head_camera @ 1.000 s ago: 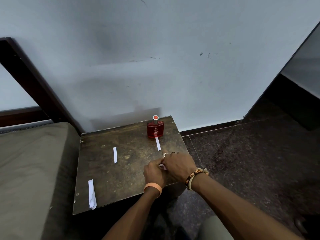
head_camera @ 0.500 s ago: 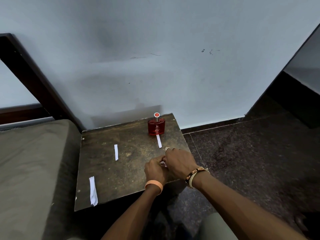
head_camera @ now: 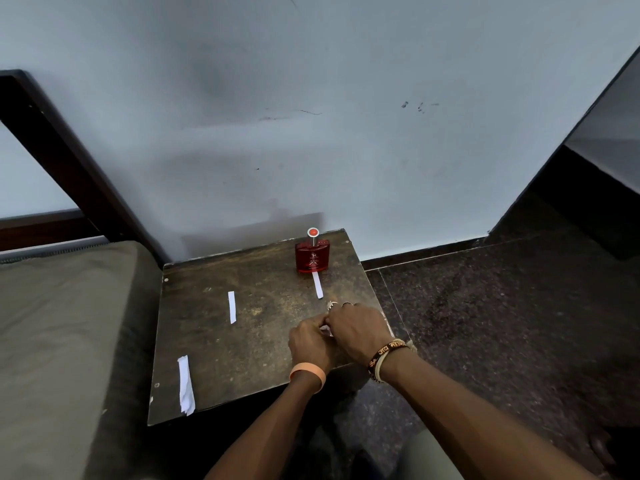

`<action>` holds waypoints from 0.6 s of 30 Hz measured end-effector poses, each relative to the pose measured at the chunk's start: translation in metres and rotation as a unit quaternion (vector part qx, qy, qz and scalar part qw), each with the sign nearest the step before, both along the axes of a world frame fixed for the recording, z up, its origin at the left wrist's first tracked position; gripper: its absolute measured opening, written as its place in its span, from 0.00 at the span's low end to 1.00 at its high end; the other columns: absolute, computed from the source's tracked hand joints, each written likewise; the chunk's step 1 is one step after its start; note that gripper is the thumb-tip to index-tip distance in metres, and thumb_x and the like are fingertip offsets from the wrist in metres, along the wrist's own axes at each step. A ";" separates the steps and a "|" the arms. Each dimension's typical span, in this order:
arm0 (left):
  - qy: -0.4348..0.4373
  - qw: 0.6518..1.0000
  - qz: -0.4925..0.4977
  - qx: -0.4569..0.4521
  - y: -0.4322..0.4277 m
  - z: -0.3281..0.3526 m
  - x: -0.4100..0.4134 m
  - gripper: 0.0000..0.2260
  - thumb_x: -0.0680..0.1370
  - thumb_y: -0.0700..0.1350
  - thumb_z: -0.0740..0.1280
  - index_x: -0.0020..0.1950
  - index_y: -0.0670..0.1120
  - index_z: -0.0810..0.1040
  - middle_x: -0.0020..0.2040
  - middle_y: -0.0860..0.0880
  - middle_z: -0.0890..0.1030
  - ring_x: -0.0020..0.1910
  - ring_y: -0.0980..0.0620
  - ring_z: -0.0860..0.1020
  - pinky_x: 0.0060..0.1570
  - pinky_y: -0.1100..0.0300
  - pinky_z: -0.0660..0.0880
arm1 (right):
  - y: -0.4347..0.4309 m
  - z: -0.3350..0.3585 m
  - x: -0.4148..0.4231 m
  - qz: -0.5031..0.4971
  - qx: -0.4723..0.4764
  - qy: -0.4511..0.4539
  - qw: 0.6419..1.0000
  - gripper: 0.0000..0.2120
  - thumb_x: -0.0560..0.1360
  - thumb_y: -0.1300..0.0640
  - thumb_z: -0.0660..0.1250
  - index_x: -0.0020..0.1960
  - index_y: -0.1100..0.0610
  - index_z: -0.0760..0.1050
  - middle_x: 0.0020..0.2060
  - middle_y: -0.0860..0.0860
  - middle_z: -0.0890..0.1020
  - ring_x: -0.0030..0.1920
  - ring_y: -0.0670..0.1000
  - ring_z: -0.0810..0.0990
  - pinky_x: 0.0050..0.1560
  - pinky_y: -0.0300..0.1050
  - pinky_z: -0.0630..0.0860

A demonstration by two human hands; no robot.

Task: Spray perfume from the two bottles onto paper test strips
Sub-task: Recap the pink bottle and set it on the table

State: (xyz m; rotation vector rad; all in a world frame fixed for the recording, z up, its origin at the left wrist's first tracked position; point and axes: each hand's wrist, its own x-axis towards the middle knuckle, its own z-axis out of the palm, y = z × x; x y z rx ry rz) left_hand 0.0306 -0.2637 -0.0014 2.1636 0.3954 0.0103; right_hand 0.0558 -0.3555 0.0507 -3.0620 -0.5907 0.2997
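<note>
A red perfume bottle (head_camera: 312, 255) with a silver sprayer stands upright at the far right of a small dark wooden table (head_camera: 221, 344). One white paper strip (head_camera: 317, 285) lies just in front of it, another strip (head_camera: 232, 306) lies mid-table, and a wider folded paper (head_camera: 186, 384) lies near the front left corner. My left hand (head_camera: 309, 341) and my right hand (head_camera: 356, 327) meet at the table's front right, fingers curled together round a small pale thing (head_camera: 326, 329) that is mostly hidden. A second bottle is not in sight.
A bed with an olive mattress (head_camera: 65, 341) and dark wooden frame (head_camera: 62, 157) borders the table's left side. A pale wall (head_camera: 311, 133) rises right behind the table. Dark speckled floor (head_camera: 485, 323) lies to the right.
Both hands stay pressed together at the same spot on the table's front right. Only the camera view shifts slightly; the bottle and strips have not moved.
</note>
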 end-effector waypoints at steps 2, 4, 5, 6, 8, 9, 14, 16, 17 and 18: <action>0.000 1.000 0.002 0.000 0.001 0.000 0.000 0.07 0.72 0.38 0.70 0.42 0.49 0.86 0.32 0.52 0.83 0.26 0.67 0.71 0.26 0.76 0.66 | 0.000 0.002 0.001 -0.014 0.022 0.022 0.999 0.15 0.83 0.54 0.55 0.66 0.59 0.67 0.54 0.57 0.82 0.54 0.60 0.81 0.47 0.54 0.76; 0.000 1.000 0.005 -0.002 0.000 0.000 0.000 0.09 0.71 0.37 0.70 0.43 0.50 0.86 0.32 0.52 0.84 0.26 0.68 0.71 0.26 0.78 0.65 | -0.003 0.005 0.005 -0.018 0.036 0.044 0.998 0.14 0.81 0.52 0.58 0.64 0.59 0.68 0.54 0.56 0.82 0.53 0.60 0.82 0.46 0.53 0.75; -0.001 1.000 0.006 -0.006 0.000 0.000 0.000 0.09 0.71 0.37 0.70 0.44 0.49 0.86 0.33 0.50 0.84 0.25 0.68 0.71 0.26 0.78 0.65 | -0.005 0.006 0.005 -0.012 0.030 0.043 0.999 0.15 0.81 0.51 0.59 0.63 0.59 0.69 0.54 0.56 0.82 0.53 0.60 0.82 0.45 0.52 0.74; -0.003 1.000 0.008 -0.011 -0.001 0.000 0.000 0.08 0.71 0.37 0.71 0.44 0.49 0.86 0.34 0.49 0.85 0.25 0.69 0.72 0.26 0.78 0.65 | -0.007 0.007 0.005 -0.006 0.019 0.040 0.999 0.15 0.82 0.50 0.59 0.62 0.58 0.69 0.54 0.56 0.82 0.53 0.60 0.82 0.44 0.52 0.74; -0.002 1.000 0.010 -0.013 -0.001 0.000 0.000 0.07 0.71 0.38 0.71 0.44 0.48 0.86 0.35 0.49 0.85 0.25 0.68 0.72 0.26 0.78 0.65 | -0.008 0.005 0.003 0.004 -0.006 0.029 1.000 0.16 0.83 0.48 0.56 0.64 0.58 0.69 0.55 0.55 0.82 0.54 0.59 0.81 0.46 0.52 0.76; 0.002 1.000 0.007 -0.011 -0.001 0.000 0.000 0.07 0.71 0.39 0.71 0.44 0.49 0.86 0.36 0.50 0.85 0.26 0.68 0.72 0.26 0.78 0.65 | -0.007 0.004 0.001 0.010 -0.015 0.020 1.000 0.17 0.83 0.49 0.54 0.66 0.58 0.68 0.55 0.56 0.82 0.55 0.59 0.81 0.47 0.52 0.77; 0.006 1.000 0.014 -0.009 -0.001 0.000 0.000 0.08 0.72 0.39 0.70 0.44 0.49 0.86 0.36 0.49 0.85 0.28 0.66 0.73 0.34 0.67 0.69 | -0.006 0.004 0.003 -0.002 0.011 0.019 1.000 0.14 0.82 0.52 0.56 0.64 0.58 0.69 0.54 0.55 0.82 0.53 0.59 0.82 0.45 0.52 0.76; 0.007 1.000 0.012 -0.012 -0.001 0.000 0.000 0.08 0.71 0.39 0.70 0.45 0.49 0.86 0.37 0.49 0.86 0.30 0.62 0.75 0.37 0.66 0.70 | -0.007 0.004 0.003 0.003 0.018 0.018 1.000 0.14 0.82 0.51 0.58 0.63 0.57 0.69 0.54 0.55 0.82 0.53 0.59 0.82 0.44 0.51 0.75; 0.010 1.000 0.010 -0.014 -0.001 -0.001 0.000 0.08 0.71 0.39 0.70 0.45 0.49 0.86 0.37 0.49 0.86 0.31 0.59 0.77 0.37 0.65 0.71 | -0.007 0.003 0.003 0.004 0.019 0.017 1.000 0.14 0.82 0.51 0.57 0.63 0.58 0.69 0.54 0.55 0.82 0.53 0.59 0.82 0.43 0.52 0.75; 0.012 1.000 0.010 -0.016 -0.001 -0.001 0.000 0.08 0.72 0.40 0.70 0.46 0.50 0.86 0.37 0.49 0.86 0.32 0.58 0.77 0.37 0.65 0.72 | -0.007 0.002 0.002 0.000 0.023 0.018 1.000 0.14 0.83 0.52 0.56 0.65 0.58 0.68 0.53 0.56 0.82 0.53 0.60 0.82 0.44 0.52 0.75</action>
